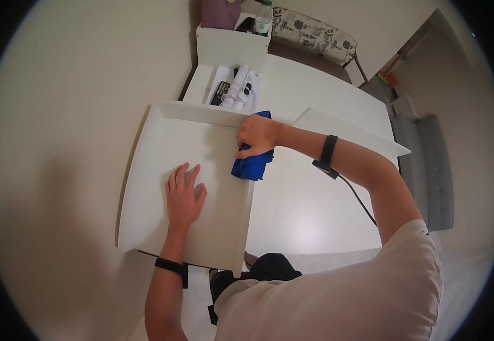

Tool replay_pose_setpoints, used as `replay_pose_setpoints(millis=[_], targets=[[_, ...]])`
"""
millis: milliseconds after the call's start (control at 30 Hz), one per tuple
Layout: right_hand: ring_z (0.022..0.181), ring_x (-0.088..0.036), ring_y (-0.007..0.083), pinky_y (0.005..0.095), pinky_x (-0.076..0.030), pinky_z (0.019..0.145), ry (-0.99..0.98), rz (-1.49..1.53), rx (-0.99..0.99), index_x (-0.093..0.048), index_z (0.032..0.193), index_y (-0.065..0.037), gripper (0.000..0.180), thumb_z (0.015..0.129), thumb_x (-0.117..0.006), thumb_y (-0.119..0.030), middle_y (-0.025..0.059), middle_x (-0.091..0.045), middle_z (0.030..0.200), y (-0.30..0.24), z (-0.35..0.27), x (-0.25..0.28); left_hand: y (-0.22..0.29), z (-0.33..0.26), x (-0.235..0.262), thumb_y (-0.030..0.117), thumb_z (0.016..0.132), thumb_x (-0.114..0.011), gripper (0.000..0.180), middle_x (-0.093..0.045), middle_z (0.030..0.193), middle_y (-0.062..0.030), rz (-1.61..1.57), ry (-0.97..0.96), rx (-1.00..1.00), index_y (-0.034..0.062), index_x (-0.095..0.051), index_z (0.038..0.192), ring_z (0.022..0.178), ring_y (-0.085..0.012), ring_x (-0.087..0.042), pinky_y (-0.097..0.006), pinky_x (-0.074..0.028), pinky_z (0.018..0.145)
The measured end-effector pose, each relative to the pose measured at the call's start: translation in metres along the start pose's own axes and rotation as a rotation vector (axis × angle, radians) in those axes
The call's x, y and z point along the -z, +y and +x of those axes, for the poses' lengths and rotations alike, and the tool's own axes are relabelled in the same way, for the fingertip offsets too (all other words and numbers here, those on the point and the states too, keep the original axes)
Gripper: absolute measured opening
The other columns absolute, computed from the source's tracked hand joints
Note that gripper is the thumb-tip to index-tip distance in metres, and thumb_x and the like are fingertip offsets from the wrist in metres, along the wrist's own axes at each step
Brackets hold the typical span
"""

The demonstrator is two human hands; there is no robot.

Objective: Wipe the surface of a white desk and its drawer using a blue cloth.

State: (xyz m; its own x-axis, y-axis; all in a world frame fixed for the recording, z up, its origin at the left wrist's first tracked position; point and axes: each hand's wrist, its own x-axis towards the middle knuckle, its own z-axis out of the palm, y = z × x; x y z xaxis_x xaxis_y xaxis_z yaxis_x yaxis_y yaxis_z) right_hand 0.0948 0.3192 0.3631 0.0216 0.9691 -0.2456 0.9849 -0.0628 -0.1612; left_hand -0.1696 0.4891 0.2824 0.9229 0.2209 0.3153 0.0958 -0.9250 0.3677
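My right hand (256,136) is closed round a folded blue cloth (252,166), which drapes over the right side wall of a white open-topped box or drawer (215,132). Part of the cloth shows past the far side of the fingers, and the rest hangs below the hand. Inside the white box, my left hand (183,196) lies over the bare bottom with its fingers spread, holding nothing. Whether that palm presses on the surface is hard to tell. A dark band circles each wrist, and a cable runs from the right one.
Beyond the box, a white tray (219,77) holds white rolled items and a dark remote-like object. Farther back, a raised white compartment (230,45) bears a plastic bottle (263,20) and a purple bag (220,12). At right are a white panel (352,133), a patterned chair (315,35) and a grey sofa (429,170).
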Motion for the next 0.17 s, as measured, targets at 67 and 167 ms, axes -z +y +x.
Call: replay_pose_setpoints(millis=[67,167], targets=[[0.077,-0.069,0.0313,0.0427,-0.053,0.068,0.007,-0.009,0.026,-0.077,0.076,-0.011,0.053,0.091,-0.056,-0.057,0.0084,-0.072,0.077,-0.022,-0.006,-0.007,0.000,-0.001,-0.002,0.024,0.091,-0.065,0.051,-0.048,0.146,-0.0118,-0.001,-0.008,0.004,0.0136,-0.058,0.140,0.134,-0.0336,-0.044,-0.048,-0.037,0.110],[0.077,-0.070,0.0302,0.0416,-0.054,0.068,0.066,-0.036,0.104,-0.076,0.074,-0.012,0.056,0.091,-0.055,-0.060,0.0080,-0.072,0.076,-0.071,-0.015,-0.024,0.000,-0.002,-0.002,0.024,0.090,-0.066,0.052,-0.048,0.147,-0.0126,0.014,-0.050,0.032,0.0154,-0.058,0.141,0.135,-0.0335,-0.043,-0.048,-0.037,0.111]])
